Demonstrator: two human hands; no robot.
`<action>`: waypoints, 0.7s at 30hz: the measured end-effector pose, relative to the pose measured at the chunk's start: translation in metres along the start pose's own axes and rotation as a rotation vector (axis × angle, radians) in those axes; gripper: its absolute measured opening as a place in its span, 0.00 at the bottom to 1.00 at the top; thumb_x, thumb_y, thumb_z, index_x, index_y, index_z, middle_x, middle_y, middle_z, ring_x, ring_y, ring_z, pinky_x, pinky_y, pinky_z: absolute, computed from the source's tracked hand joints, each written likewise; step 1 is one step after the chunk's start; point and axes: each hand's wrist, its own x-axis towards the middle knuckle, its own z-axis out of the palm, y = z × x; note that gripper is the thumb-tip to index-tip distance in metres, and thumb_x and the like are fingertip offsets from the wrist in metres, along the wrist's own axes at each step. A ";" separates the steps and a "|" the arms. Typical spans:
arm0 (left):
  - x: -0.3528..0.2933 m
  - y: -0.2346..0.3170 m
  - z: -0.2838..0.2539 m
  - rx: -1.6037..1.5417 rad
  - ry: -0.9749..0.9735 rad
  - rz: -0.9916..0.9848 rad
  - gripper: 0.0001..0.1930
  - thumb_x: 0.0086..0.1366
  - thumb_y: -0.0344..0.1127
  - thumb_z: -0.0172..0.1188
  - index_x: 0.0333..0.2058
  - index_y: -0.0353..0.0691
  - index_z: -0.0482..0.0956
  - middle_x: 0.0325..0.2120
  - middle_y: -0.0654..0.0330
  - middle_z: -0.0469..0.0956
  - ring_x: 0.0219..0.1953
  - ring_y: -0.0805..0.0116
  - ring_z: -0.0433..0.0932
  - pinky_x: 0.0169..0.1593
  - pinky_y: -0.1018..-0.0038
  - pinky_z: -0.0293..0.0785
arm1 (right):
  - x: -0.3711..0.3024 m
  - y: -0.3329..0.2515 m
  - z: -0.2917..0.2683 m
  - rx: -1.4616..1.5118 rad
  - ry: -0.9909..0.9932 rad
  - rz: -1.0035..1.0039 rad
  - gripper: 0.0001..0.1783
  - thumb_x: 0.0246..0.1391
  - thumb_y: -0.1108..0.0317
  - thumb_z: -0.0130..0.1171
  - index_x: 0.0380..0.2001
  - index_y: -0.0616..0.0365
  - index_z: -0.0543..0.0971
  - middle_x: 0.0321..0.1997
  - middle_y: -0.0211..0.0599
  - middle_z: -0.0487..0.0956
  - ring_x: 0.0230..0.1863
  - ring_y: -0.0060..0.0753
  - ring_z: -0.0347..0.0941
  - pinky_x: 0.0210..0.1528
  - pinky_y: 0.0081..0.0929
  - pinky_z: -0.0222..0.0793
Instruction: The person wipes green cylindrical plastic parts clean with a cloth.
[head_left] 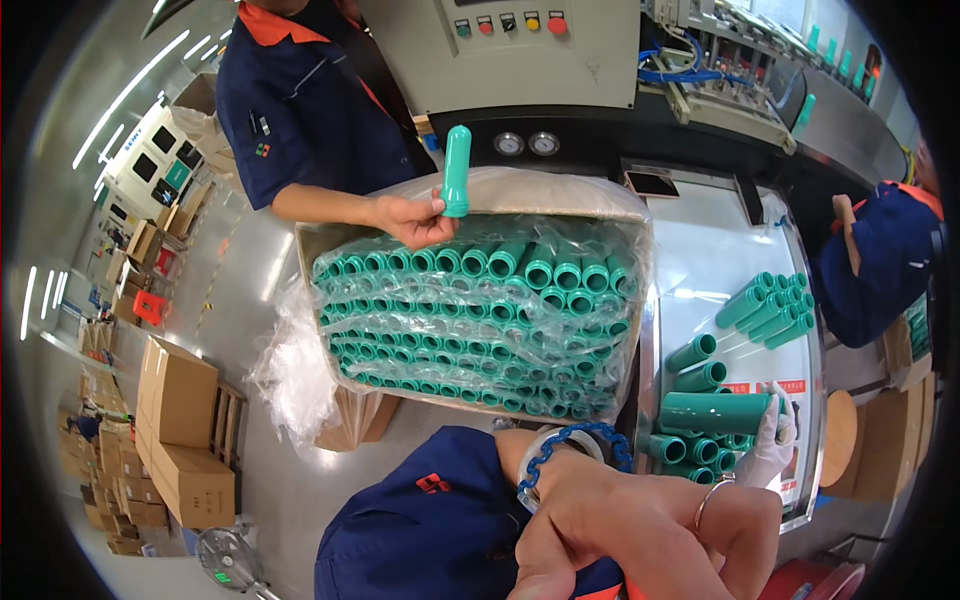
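Factory workshop: button panel (510, 70), stacked cartons (180, 400), seemingly a distant machine (148, 160).

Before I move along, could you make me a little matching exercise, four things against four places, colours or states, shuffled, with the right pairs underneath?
1. White-gloved hand
2. Co-worker's hand
3. Boxed tubes
4. Coiled wristband

A. Under clear plastic film
B. Blue
C. Holding a green tube sideways
D. Holding a green piece rounded end up

Pairs: 1-C, 2-D, 3-A, 4-B
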 end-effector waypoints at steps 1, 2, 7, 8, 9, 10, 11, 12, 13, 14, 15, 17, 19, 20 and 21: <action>-0.001 0.002 -0.002 -0.001 -0.011 -0.017 0.31 0.66 0.57 0.45 0.38 0.27 0.78 0.32 0.53 0.67 0.22 0.70 0.66 0.25 0.76 0.63 | 0.000 0.000 0.001 0.001 0.001 0.002 0.17 0.61 0.67 0.53 0.49 0.67 0.74 0.46 0.38 0.77 0.44 0.24 0.72 0.51 0.22 0.65; -0.002 0.005 -0.004 -0.001 -0.018 -0.033 0.30 0.66 0.56 0.45 0.38 0.27 0.78 0.32 0.53 0.67 0.23 0.70 0.66 0.26 0.75 0.63 | 0.000 0.001 0.002 -0.023 -0.007 0.030 0.17 0.61 0.67 0.53 0.49 0.66 0.74 0.45 0.39 0.77 0.45 0.25 0.72 0.52 0.22 0.65; -0.002 0.020 -0.012 0.016 -0.072 -0.140 0.25 0.66 0.50 0.46 0.36 0.29 0.77 0.32 0.53 0.69 0.26 0.68 0.68 0.30 0.75 0.65 | -0.002 0.000 0.007 0.022 -0.010 0.070 0.10 0.61 0.69 0.52 0.36 0.67 0.76 0.47 0.39 0.76 0.46 0.27 0.71 0.52 0.24 0.64; 0.000 0.024 -0.014 0.026 -0.084 -0.164 0.24 0.66 0.49 0.46 0.36 0.29 0.77 0.32 0.53 0.69 0.27 0.68 0.69 0.31 0.75 0.65 | -0.003 -0.001 0.008 0.084 -0.058 0.026 0.09 0.61 0.69 0.52 0.35 0.66 0.75 0.47 0.39 0.76 0.46 0.27 0.71 0.52 0.24 0.64; 0.001 0.027 -0.016 0.037 -0.094 -0.195 0.23 0.66 0.48 0.46 0.35 0.30 0.76 0.32 0.54 0.69 0.28 0.68 0.69 0.32 0.75 0.65 | -0.002 -0.001 0.010 0.040 -0.021 0.075 0.09 0.60 0.69 0.52 0.33 0.66 0.75 0.47 0.39 0.76 0.47 0.27 0.71 0.52 0.24 0.64; 0.003 0.031 -0.019 0.053 -0.103 -0.226 0.22 0.66 0.47 0.46 0.35 0.30 0.76 0.32 0.54 0.70 0.28 0.68 0.69 0.33 0.75 0.66 | -0.002 0.000 0.013 0.035 -0.026 0.068 0.09 0.60 0.69 0.53 0.31 0.65 0.74 0.48 0.40 0.76 0.47 0.28 0.71 0.52 0.24 0.64; 0.005 0.034 -0.020 0.070 -0.111 -0.261 0.21 0.66 0.46 0.46 0.35 0.30 0.76 0.32 0.54 0.70 0.29 0.67 0.70 0.33 0.75 0.66 | -0.002 0.000 0.015 0.031 -0.033 0.062 0.09 0.60 0.69 0.53 0.29 0.64 0.73 0.48 0.40 0.76 0.47 0.28 0.71 0.52 0.25 0.64; 0.006 0.038 -0.021 0.101 -0.107 -0.291 0.20 0.66 0.45 0.46 0.34 0.31 0.76 0.32 0.54 0.70 0.30 0.67 0.70 0.34 0.75 0.66 | -0.002 0.001 0.018 0.084 -0.032 0.084 0.09 0.59 0.70 0.54 0.26 0.63 0.72 0.48 0.41 0.76 0.47 0.29 0.72 0.53 0.26 0.64; 0.007 0.041 -0.021 0.148 -0.086 -0.324 0.19 0.67 0.44 0.46 0.34 0.31 0.76 0.32 0.54 0.70 0.30 0.67 0.71 0.35 0.75 0.67 | -0.002 0.002 0.021 0.076 -0.044 0.115 0.09 0.59 0.70 0.54 0.26 0.63 0.72 0.48 0.42 0.76 0.47 0.30 0.72 0.53 0.26 0.64; 0.006 0.046 -0.020 0.220 -0.045 -0.356 0.18 0.67 0.43 0.46 0.34 0.31 0.76 0.32 0.54 0.71 0.31 0.67 0.71 0.36 0.75 0.67 | -0.002 0.002 0.024 0.080 -0.067 0.129 0.09 0.59 0.70 0.54 0.26 0.63 0.72 0.48 0.42 0.76 0.47 0.30 0.72 0.54 0.26 0.64; 0.005 0.049 -0.019 0.312 0.046 -0.380 0.13 0.66 0.40 0.50 0.33 0.33 0.74 0.32 0.56 0.70 0.32 0.67 0.70 0.37 0.75 0.66 | -0.003 0.002 0.026 0.084 -0.092 0.144 0.09 0.59 0.70 0.53 0.26 0.63 0.71 0.48 0.42 0.76 0.48 0.30 0.72 0.54 0.26 0.64; -0.001 0.055 -0.017 0.585 0.237 -0.534 0.09 0.63 0.37 0.59 0.32 0.39 0.71 0.30 0.59 0.71 0.29 0.68 0.69 0.36 0.74 0.65 | -0.005 0.002 0.034 0.124 -0.137 0.130 0.08 0.59 0.70 0.54 0.28 0.63 0.72 0.47 0.41 0.76 0.47 0.28 0.72 0.53 0.24 0.64; -0.007 0.060 -0.027 0.900 0.214 -0.582 0.05 0.62 0.31 0.58 0.31 0.38 0.72 0.31 0.58 0.71 0.30 0.69 0.69 0.36 0.75 0.65 | -0.008 0.000 0.043 0.178 -0.196 0.118 0.07 0.59 0.70 0.54 0.30 0.63 0.74 0.47 0.39 0.76 0.46 0.26 0.72 0.52 0.23 0.65; -0.011 0.065 -0.033 1.075 0.191 -0.607 0.03 0.62 0.28 0.58 0.31 0.38 0.72 0.31 0.58 0.71 0.31 0.69 0.69 0.37 0.75 0.65 | -0.008 -0.001 0.048 0.166 -0.210 0.101 0.07 0.58 0.71 0.55 0.37 0.64 0.76 0.46 0.37 0.76 0.44 0.24 0.72 0.50 0.21 0.65; -0.015 0.073 -0.038 1.164 0.174 -0.656 0.03 0.62 0.28 0.57 0.30 0.38 0.72 0.32 0.58 0.72 0.32 0.69 0.70 0.37 0.75 0.64 | -0.008 -0.003 0.054 0.124 -0.229 0.125 0.07 0.58 0.72 0.55 0.37 0.64 0.76 0.46 0.38 0.76 0.44 0.24 0.72 0.49 0.20 0.65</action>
